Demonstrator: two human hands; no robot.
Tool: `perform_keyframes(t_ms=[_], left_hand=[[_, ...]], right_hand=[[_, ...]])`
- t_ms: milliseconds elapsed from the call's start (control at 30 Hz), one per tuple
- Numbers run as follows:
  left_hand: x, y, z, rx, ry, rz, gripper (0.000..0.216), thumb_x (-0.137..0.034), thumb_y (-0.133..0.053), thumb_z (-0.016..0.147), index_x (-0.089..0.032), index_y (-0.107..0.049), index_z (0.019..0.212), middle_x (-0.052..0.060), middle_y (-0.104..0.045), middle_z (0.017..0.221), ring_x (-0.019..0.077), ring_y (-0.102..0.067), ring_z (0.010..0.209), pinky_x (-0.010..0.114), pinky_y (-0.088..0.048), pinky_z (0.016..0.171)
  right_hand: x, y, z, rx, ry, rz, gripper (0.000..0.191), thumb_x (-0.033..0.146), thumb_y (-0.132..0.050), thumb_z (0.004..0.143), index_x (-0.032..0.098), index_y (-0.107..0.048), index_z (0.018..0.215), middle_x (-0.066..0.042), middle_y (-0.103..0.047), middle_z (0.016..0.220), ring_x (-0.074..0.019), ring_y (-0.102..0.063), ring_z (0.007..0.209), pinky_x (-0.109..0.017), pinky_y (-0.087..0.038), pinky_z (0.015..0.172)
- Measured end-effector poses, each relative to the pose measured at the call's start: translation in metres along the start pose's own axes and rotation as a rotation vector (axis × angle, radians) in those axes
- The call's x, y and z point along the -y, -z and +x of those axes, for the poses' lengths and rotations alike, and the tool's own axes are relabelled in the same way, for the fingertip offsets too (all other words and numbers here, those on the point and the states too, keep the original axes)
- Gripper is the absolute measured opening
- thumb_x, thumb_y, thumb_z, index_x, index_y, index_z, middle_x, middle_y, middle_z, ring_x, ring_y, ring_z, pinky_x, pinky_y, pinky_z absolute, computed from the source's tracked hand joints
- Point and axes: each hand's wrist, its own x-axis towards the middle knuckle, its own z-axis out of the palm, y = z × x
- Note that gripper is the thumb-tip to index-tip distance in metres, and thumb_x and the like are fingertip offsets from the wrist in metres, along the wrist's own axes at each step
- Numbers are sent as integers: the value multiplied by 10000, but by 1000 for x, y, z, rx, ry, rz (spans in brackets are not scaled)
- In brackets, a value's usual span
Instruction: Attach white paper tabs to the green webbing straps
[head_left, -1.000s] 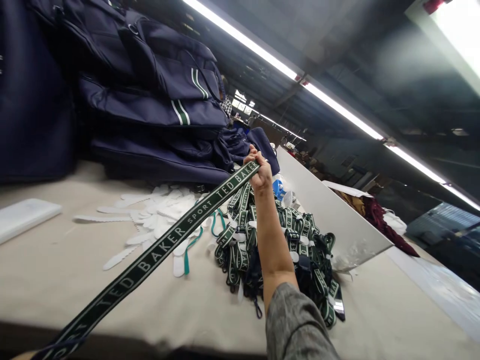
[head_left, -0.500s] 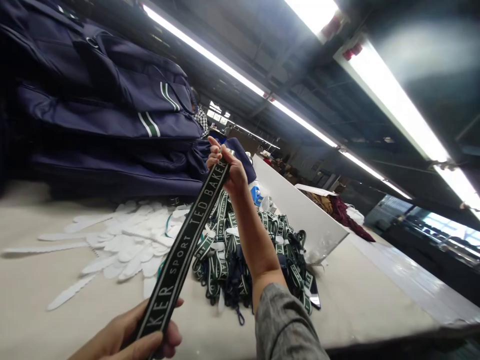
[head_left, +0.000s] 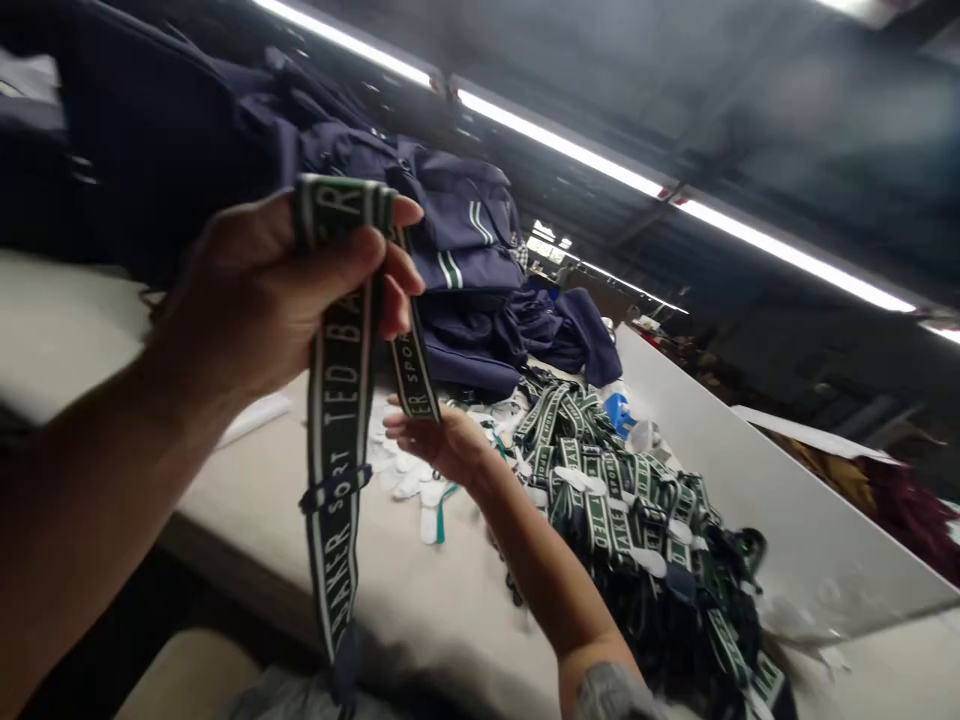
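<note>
A dark green webbing strap (head_left: 341, 400) with white lettering and pale edge stripes is folded over my left hand (head_left: 277, 270), which grips it between thumb and fingers, raised at the left. One length of it hangs below that hand, with a dark slider partway down. Another length slants down to my right hand (head_left: 442, 435), which is lower and farther off and pinches it, fingers partly stretched. Beyond my right forearm lies a heap of similar straps (head_left: 600, 500) on the pale table (head_left: 442, 610). White tongue-shaped pieces (head_left: 409, 475) lie behind my right hand.
Navy bags (head_left: 465, 230) with green-and-white stripes are stacked at the back. An upright white board (head_left: 697, 430) borders the strap heap, with maroon and mustard cloth (head_left: 892, 500) beyond it. A blue item (head_left: 619, 412) sits by the board. The table's front edge runs across the lower left.
My left hand has risen from the bottom with the strap, now folded over it. My right hand is lower in view. The view has swung left, showing the table's front edge.
</note>
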Motion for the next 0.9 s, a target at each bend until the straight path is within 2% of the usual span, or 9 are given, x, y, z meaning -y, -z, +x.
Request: perform_keyframes(t_ms=[167, 333, 400, 500, 533, 600, 667, 733, 900], left_hand=[[-2, 5, 21, 73, -32, 113, 194, -104, -573, 965, -31, -644, 1130, 67, -705, 808, 128, -672, 582, 217, -561, 514], [-21, 11, 19, 49, 37, 80, 235, -163, -502, 1013, -7, -613, 1150, 83, -720, 769, 142, -684, 549, 204, -544, 467], [-28, 13, 22, 46, 61, 91, 251, -183, -476, 1027, -7, -605, 1151, 82, -722, 743, 148, -686, 535, 196, -533, 453], [-31, 13, 28, 76, 137, 113, 264, -213, -466, 1034, -4, -615, 1096, 77, -717, 701, 152, -675, 493, 200, -526, 431], [-31, 12, 29, 88, 166, 117, 264, -216, -465, 1034, -3, -615, 1077, 73, -715, 692, 149, -668, 478, 204, -527, 430], [-28, 8, 32, 103, 221, 115, 256, -209, -453, 1036, -4, -606, 1060, 59, -712, 686, 140, -662, 469, 214, -536, 442], [-24, 7, 34, 99, 261, 117, 246, -188, -431, 1040, -4, -594, 1052, 44, -708, 680, 129, -663, 479, 208, -534, 457], [-23, 12, 36, 101, 278, 127, 256, -189, -417, 1043, -1, -590, 1025, 28, -694, 653, 111, -645, 462, 179, -502, 439], [-17, 40, 38, 114, 385, 52, 344, -254, -389, 1060, 30, -580, 1024, -16, -631, 599, 20, -542, 374, 83, -388, 403]], right_hand=[[-59, -34, 13, 191, -153, 23, 225, 230, -490, 883, 132, -693, 881, -43, -703, 719, -118, -639, 609, -202, -515, 604], [-55, -26, 20, 404, -284, -394, 759, 702, -277, 935, 89, -699, 793, -114, -681, 641, -177, -626, 510, -253, -465, 464], [-41, -18, 18, 317, -103, -557, 842, 810, -295, 881, 88, -682, 689, -101, -641, 560, -149, -570, 440, -224, -389, 420], [-18, -20, 14, 15, 474, -538, 643, 719, -514, 877, 117, -683, 725, -57, -655, 635, -116, -571, 536, -206, -419, 506], [-11, -27, 14, -5, 640, -476, 541, 661, -584, 873, 134, -703, 840, -65, -701, 778, -134, -629, 677, -213, -473, 605], [-2, -45, 15, 156, 820, -329, 489, 584, -676, 847, 209, -659, 1160, -66, -691, 1145, -180, -641, 1044, -262, -504, 863], [0, -65, 18, 405, 791, -205, 654, 599, -707, 810, 265, -541, 1347, -56, -632, 1287, -212, -587, 1196, -320, -481, 976], [-5, -79, 21, 571, 660, -149, 710, 609, -750, 757, 264, -534, 1339, -56, -664, 1210, -231, -625, 1129, -343, -511, 933], [-31, -84, 26, 656, 395, -125, 636, 501, -871, 638, 223, -617, 1150, -62, -704, 1108, -239, -671, 986, -354, -539, 872]])
